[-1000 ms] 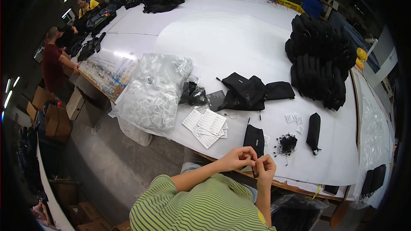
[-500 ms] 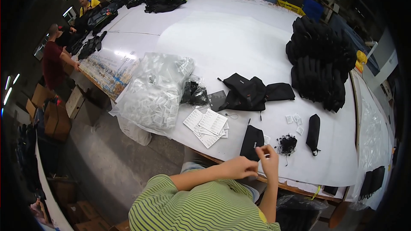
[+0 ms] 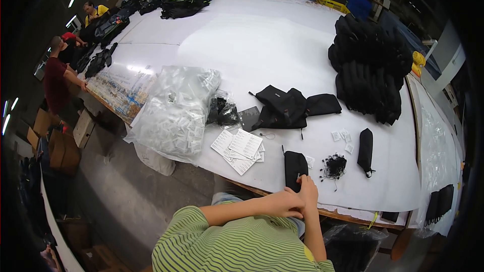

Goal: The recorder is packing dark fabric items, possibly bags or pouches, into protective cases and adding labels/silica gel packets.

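Note:
A small black fabric pouch lies near the table's front edge. My right hand is at its near right corner, fingers bent together and overlapping the cloth. My left hand meets it from the left, its fingers curled in against the right hand. Whatever is pinched between them is too small or hidden. Just right of the pouch lie a white label and a tangle of thin black cords. Small white packets and a closed black pouch lie farther right.
More black pouches lie beyond my hands, with printed white cards to their left. A clear bag of white packets sits by the table edge. Black pouches are heaped at right. Co-workers stand around the far left.
Both hands have moved slightly down and closer together, the right hand now at the pouch's near corner. The pouch looks narrower. The whole view has shifted a little.

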The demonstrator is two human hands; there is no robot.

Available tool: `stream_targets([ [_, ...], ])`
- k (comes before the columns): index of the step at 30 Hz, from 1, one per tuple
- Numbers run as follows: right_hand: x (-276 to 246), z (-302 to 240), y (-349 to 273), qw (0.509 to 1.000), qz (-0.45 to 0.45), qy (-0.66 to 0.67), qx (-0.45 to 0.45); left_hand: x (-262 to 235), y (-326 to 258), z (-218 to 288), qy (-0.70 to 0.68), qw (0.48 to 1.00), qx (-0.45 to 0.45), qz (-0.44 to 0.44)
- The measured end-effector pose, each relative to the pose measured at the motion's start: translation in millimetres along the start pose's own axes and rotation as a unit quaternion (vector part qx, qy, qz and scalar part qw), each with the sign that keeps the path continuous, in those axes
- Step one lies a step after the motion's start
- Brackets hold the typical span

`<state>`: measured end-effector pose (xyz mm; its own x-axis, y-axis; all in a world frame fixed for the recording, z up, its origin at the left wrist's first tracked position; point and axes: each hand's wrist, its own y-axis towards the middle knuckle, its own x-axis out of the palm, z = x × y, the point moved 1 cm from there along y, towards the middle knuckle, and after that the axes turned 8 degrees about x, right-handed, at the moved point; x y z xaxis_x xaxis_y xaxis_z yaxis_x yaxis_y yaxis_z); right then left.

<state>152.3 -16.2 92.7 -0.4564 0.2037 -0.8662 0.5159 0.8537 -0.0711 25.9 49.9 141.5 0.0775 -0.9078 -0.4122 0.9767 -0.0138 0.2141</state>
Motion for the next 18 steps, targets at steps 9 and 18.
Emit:
stream_targets([
  [9,-52.1,-9.8,-15.5,0.974,-0.009,0.221,0.042,-30.0,-12.2,-26.7,0.321,0.932,0.022,0.168],
  [18,-69.8,-17.7,-15.1,0.971,-0.075,0.227,0.01,-45.3,-9.6,-31.7,0.323,0.934,0.125,0.091],
])
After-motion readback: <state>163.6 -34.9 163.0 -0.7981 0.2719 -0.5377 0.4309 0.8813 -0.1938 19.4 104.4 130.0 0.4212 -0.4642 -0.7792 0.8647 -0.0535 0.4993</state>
